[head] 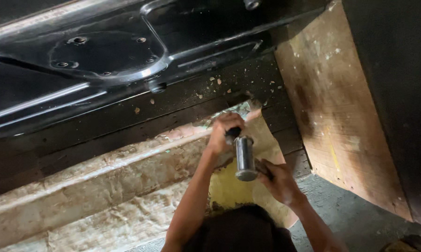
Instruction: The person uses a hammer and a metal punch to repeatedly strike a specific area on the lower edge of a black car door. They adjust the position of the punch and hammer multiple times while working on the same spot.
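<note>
Hammer head (245,158) sits over the chisel, right hand (279,181) gripping its handle. Left hand (223,132) wraps the chisel (232,133) against worn, flaking wood (103,182); dark metal panel (79,56) above.

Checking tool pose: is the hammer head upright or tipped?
Roughly upright: the hammer head stands on end, round face down, right hand on its handle.

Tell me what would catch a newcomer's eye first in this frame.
Low in the middle, the shiny steel hammer head stands out, gripped by the right hand beside the left hand, which is closed on a dark tool set against the scraped, pale wooden ledge. Above, a glossy black metal panel with bolts fills the upper left, and wood chips lie scattered on the dark boards below it.
</note>
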Action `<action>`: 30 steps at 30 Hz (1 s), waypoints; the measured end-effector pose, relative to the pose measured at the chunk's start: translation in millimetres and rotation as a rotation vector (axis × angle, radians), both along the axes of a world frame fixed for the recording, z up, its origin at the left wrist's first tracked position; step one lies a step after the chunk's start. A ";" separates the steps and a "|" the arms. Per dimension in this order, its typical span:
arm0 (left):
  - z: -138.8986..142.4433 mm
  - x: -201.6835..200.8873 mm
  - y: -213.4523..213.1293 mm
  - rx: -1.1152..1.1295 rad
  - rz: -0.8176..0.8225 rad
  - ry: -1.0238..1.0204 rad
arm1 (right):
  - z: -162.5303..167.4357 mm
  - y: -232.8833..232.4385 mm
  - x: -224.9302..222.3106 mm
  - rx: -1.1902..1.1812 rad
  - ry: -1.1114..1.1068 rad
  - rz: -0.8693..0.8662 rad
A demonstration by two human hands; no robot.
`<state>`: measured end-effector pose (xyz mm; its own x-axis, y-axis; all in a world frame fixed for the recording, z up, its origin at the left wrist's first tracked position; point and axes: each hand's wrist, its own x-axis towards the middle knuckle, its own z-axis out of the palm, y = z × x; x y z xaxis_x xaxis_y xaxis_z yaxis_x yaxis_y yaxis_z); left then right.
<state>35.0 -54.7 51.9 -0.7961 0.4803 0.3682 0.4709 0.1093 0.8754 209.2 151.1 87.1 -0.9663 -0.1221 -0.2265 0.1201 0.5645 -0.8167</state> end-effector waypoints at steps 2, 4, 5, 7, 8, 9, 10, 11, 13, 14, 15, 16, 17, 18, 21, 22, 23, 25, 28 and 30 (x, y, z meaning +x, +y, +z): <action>0.0 4.9 9.6 -0.010 -0.095 0.012 | 1.7 -3.8 4.3 0.036 -0.097 -0.017; 1.0 4.4 15.7 -0.011 -0.118 -0.011 | 3.1 -6.8 7.3 0.038 -0.123 -0.041; 2.0 2.8 18.9 -0.010 -0.133 -0.023 | 3.8 -7.5 9.1 0.027 -0.096 -0.049; 5.1 -3.9 20.0 -0.112 -0.180 -0.078 | 4.9 -7.9 12.6 0.015 -0.047 -0.070; 7.4 -7.3 18.5 -0.166 -0.199 -0.104 | 5.3 -7.2 14.2 0.039 -0.069 -0.068; 10.2 -11.7 14.6 -0.148 -0.243 -0.072 | 5.3 -7.2 14.9 0.058 -0.090 -0.063; 13.2 -16.4 10.9 -0.130 -0.284 -0.040 | 5.6 -6.7 15.7 0.076 -0.112 -0.055; 16.5 -20.2 5.8 -0.114 -0.321 -0.009 | 5.6 -6.4 15.8 0.067 -0.142 -0.066; 22.1 -25.5 -3.1 -0.125 -0.343 0.012 | 6.5 -5.4 15.2 0.049 -0.199 -0.085; 23.7 -27.3 -5.6 -0.126 -0.357 0.025 | 6.9 -5.0 14.5 0.049 -0.141 -0.086; 24.1 -26.9 -6.4 -0.126 -0.340 0.019 | 8.2 -4.3 14.0 0.048 -0.085 -0.089; 23.3 -25.3 -6.6 -0.125 -0.324 0.011 | 9.6 -3.7 13.9 0.048 -0.032 -0.093; 21.1 -23.3 -6.5 -0.122 -0.311 0.002 | 11.4 -3.2 14.2 0.059 -0.060 -0.098; 17.9 -21.2 -6.1 -0.088 -0.323 -0.179 | 13.1 -2.7 14.4 0.070 -0.085 -0.102; 5.0 -12.6 -8.6 0.005 -0.341 -0.506 | 17.4 -4.2 16.5 0.060 -0.070 -0.100; 0.7 -11.4 -9.6 0.030 -0.347 -0.462 | 17.8 -5.6 16.6 0.052 -0.045 -0.097; -2.3 -8.5 -9.8 0.056 -0.354 -0.421 | 18.5 -6.8 17.2 0.033 -0.087 -0.107; -5.4 -5.3 -10.7 0.205 -0.338 -0.387 | 18.5 -10.0 17.8 -0.004 -0.162 -0.131; -2.2 -1.4 -11.6 0.405 -0.302 -0.443 | 19.1 -13.0 19.3 0.026 -0.090 -0.135; 2.0 1.2 -14.1 0.427 -0.254 -0.462 | 20.1 -13.8 19.7 0.036 -0.092 -0.115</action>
